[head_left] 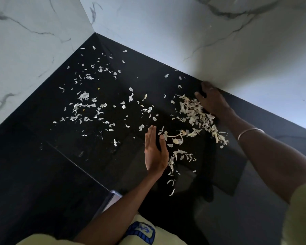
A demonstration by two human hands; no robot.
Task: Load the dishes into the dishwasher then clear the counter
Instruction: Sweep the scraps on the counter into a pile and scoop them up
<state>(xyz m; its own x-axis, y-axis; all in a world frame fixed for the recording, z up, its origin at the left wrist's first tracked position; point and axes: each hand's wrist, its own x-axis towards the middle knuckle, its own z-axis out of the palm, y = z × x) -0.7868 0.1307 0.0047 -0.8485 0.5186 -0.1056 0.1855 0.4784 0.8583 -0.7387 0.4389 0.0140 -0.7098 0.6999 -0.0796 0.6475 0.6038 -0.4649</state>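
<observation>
Flat-fingered left hand (155,152) and right hand (212,100) sweep papery peels (193,110), neither grip holding anything.

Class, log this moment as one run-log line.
stage: clearing counter | left hand: open, edge-on | right hand: sweeping peel scraps

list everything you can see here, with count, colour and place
peel scraps: many, pale white, scattered over the counter
peel heap: one, pale white, beside the right hand
counter: one, black, filling the corner
walls: two, white marble with grey veins, behind the counter
bangle: one, pale, on the right wrist
left hand: one, fingers straight, edge-on near the scraps
right hand: one, against the heap by the wall
</observation>
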